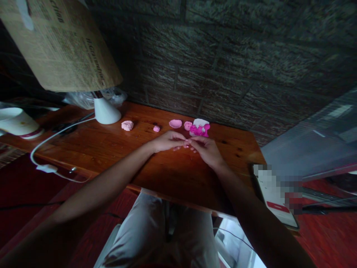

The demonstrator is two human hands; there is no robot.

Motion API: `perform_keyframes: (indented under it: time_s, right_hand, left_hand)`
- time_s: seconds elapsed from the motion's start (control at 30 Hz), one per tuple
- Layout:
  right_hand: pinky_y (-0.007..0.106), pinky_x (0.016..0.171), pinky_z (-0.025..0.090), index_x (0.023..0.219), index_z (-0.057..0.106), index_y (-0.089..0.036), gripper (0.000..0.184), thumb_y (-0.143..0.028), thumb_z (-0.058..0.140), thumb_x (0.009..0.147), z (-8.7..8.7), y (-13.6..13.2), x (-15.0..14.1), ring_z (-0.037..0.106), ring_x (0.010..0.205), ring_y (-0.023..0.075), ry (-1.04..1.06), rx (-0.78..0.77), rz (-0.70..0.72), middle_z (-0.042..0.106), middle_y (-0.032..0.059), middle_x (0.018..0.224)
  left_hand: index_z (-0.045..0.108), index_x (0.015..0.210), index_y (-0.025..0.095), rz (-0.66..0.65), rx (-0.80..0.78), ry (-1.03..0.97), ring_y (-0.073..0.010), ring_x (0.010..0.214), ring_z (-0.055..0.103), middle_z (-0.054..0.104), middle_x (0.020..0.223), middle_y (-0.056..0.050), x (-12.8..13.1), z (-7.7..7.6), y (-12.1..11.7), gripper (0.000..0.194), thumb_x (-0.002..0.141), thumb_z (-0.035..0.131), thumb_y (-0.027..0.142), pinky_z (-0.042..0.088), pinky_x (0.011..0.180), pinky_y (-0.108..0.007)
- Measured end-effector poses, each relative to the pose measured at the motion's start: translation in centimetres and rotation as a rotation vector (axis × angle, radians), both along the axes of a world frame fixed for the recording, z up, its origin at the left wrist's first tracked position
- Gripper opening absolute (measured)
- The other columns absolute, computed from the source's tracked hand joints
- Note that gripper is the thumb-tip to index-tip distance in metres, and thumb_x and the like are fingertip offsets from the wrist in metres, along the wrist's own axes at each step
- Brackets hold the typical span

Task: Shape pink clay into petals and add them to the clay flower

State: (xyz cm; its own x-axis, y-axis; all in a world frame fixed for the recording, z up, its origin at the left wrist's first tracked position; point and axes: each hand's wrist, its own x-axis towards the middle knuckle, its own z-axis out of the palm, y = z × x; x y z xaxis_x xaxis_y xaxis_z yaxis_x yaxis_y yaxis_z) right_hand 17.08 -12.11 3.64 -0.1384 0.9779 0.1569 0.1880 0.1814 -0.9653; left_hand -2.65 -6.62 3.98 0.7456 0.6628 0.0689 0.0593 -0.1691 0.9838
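Observation:
My left hand [167, 141] and my right hand [206, 149] meet above the wooden table, fingertips pinched together. Between them is a small bit of pink modelling clay [186, 143], mostly hidden by the fingers. Just beyond the hands lie magenta clay pieces [199, 130] against a white piece [201, 121], with a round pink clay lump [188, 125] beside them. A shallow oval pink clay piece [175, 123] sits behind my left hand. Farther left are a small pink clay ball [156, 128] and a larger pale pink, crumpled clay lump [127, 125].
On the table's left stands a lamp with a white base [107, 111] and a paper-like shade [67, 48]; its cord [41, 143] hangs over the front edge. A white cup [19, 122] is at far left. A tablet-like device [275, 197] lies at the right edge. A brick-patterned wall [223, 56] rises behind.

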Motion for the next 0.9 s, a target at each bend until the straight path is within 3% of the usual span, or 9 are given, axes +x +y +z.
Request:
perform_keyframes:
  time_s: [0.23, 0.63, 0.9]
  right_hand:
    - [0.028, 0.062, 0.052, 0.091, 0.077, -0.019, 0.043, -0.059, 0.074, 0.077, -0.10, 0.06, -0.09, 0.066, 0.067, 0.0152, 0.044, -0.019, -0.040, 0.077, 0.0047, 0.081]
    - [0.027, 0.062, 0.052, 0.090, 0.079, -0.021, 0.035, -0.053, 0.077, 0.076, 0.21, -0.17, -0.38, 0.064, 0.066, 0.0138, 0.067, -0.058, -0.031, 0.077, 0.0043, 0.083]
    - [0.026, 0.059, 0.051, 0.089, 0.079, -0.020, 0.038, -0.056, 0.077, 0.076, 0.31, -0.12, -0.54, 0.063, 0.064, 0.0133, 0.068, -0.065, -0.049, 0.077, 0.0048, 0.081]
  left_hand:
    - [0.075, 0.086, 0.010, 0.080, -0.045, -0.032, -0.0071, 0.054, 0.048, 0.060, 0.062, 0.001, -0.10, 0.71, -0.18, 0.038, 0.080, 0.076, 0.048, 0.035, 0.052, -0.021]
    - [0.074, 0.081, 0.011, 0.176, -0.041, -0.044, -0.0073, 0.056, 0.049, 0.065, 0.066, -0.002, 0.00, 0.50, -0.11, 0.031, 0.080, 0.076, 0.041, 0.035, 0.052, -0.020]
    - [0.074, 0.086, 0.011, 0.152, -0.041, -0.085, -0.0075, 0.058, 0.051, 0.066, 0.069, -0.002, -0.09, 0.68, -0.24, 0.021, 0.080, 0.074, 0.031, 0.037, 0.054, -0.020]
